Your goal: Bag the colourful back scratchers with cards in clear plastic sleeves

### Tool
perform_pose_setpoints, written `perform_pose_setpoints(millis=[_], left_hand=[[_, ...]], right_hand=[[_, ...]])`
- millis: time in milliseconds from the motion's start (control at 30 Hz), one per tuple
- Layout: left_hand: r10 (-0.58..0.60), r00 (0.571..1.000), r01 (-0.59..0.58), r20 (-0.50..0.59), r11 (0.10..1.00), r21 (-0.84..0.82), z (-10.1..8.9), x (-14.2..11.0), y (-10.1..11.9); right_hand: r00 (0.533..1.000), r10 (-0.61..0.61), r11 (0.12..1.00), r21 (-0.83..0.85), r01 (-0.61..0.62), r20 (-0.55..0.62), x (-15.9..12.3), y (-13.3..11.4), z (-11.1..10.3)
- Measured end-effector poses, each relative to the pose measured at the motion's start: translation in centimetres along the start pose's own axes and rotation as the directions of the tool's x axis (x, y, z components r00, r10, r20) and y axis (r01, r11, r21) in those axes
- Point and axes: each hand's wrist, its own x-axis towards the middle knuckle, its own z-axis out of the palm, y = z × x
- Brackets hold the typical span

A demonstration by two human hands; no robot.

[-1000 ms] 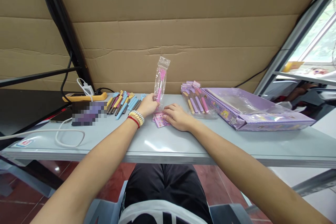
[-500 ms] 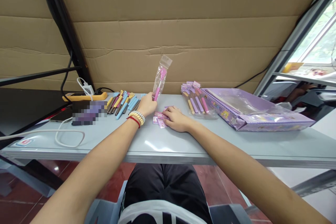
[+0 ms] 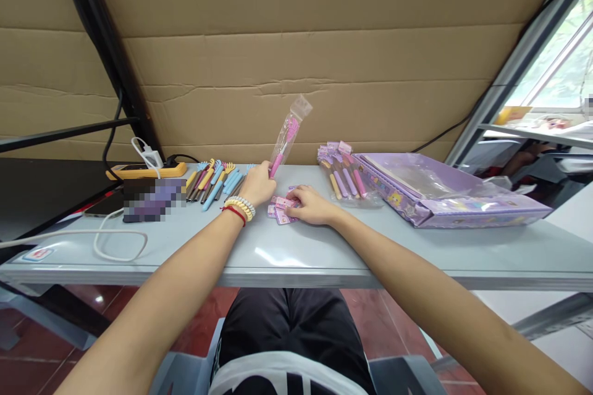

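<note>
My left hand (image 3: 257, 185) is closed around the lower end of a slim pink stick in a clear plastic sleeve (image 3: 291, 128), which looks like a small back scratcher. It tilts up and to the right, the bag's flap at the top. My right hand (image 3: 314, 205) rests on the table, its thumb and fingertips pinching at a small pile of pink and purple printed cards (image 3: 281, 210). Left of my left hand lie several loose claw-headed sticks (image 3: 214, 182) in blue, yellow and dark colours. Bagged sticks with purple cards (image 3: 345, 176) lie right of my right hand.
A purple printed box (image 3: 430, 191) with clear plastic bags on it occupies the table's right. At left are a yellow power strip (image 3: 173, 170), a blurred-out purple item (image 3: 155, 200) and a white cable (image 3: 123, 256). Cardboard (image 3: 315, 55) stands behind the grey table (image 3: 389, 253).
The bagged pink stick has tilted slightly further right in my left hand. My right fingers have curled in at the cards, and the cards have shifted a little. The view has moved slightly.
</note>
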Motion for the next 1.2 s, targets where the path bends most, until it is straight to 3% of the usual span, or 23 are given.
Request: perform_pose_setpoints(millis=[267, 433, 533, 633, 767, 867, 1067, 1133, 1200], left_hand=[[0.006, 1.0, -0.006, 0.001, 1.0, 0.025, -0.1, 0.0, 0.0], [0.003, 1.0, -0.002, -0.012, 0.998, 0.066, 0.0, 0.1, -0.1], [0.003, 1.0, -0.002, -0.015, 0.996, 0.09, 0.0, 0.2, -0.3], [0.01, 1.0, -0.01, -0.004, 0.996, 0.092, 0.0, 0.2, -0.3], [0.061, 0.997, -0.064, 0.04, 0.995, 0.079, -0.1, 0.0, -0.1], [0.134, 0.988, -0.14, 0.071, 0.986, 0.09, -0.2, -0.2, 0.1], [0.222, 0.97, -0.234, 0.104, 0.964, 0.124, 0.0, -0.2, -0.2], [0.237, 0.965, -0.252, 0.115, 0.957, 0.143, 0.0, -0.2, -0.3], [0.258, 0.958, -0.276, 0.127, 0.949, 0.155, 0.0, -0.2, -0.3]], right_hand=[[0.993, -0.081, 0.997, -0.024, 0.079, -0.081, 0.2, 0.4, 0.5], [0.928, -0.149, 0.967, 0.146, 0.209, -0.341, 0.2, 0.5, -0.1], [0.873, -0.013, 0.902, 0.371, 0.22, -0.487, 0.3, 1.1, -0.8], [0.852, 0.137, 0.818, 0.542, 0.191, -0.506, 0.2, 2.3, -1.7], [0.831, 0.21, 0.846, 0.522, 0.11, -0.516, -0.1, 3.4, -2.7], [0.743, 0.248, 0.896, 0.439, 0.069, -0.622, -0.4, 3.7, -3.4], [0.445, 0.167, 0.975, 0.214, 0.057, -0.88, -0.7, 4.1, -4.9], [0.41, 0.138, 0.988, 0.154, 0.008, -0.902, -0.9, 4.3, -5.2], [0.406, 0.105, 0.994, 0.11, -0.011, -0.908, -1.1, 4.5, -5.2]])
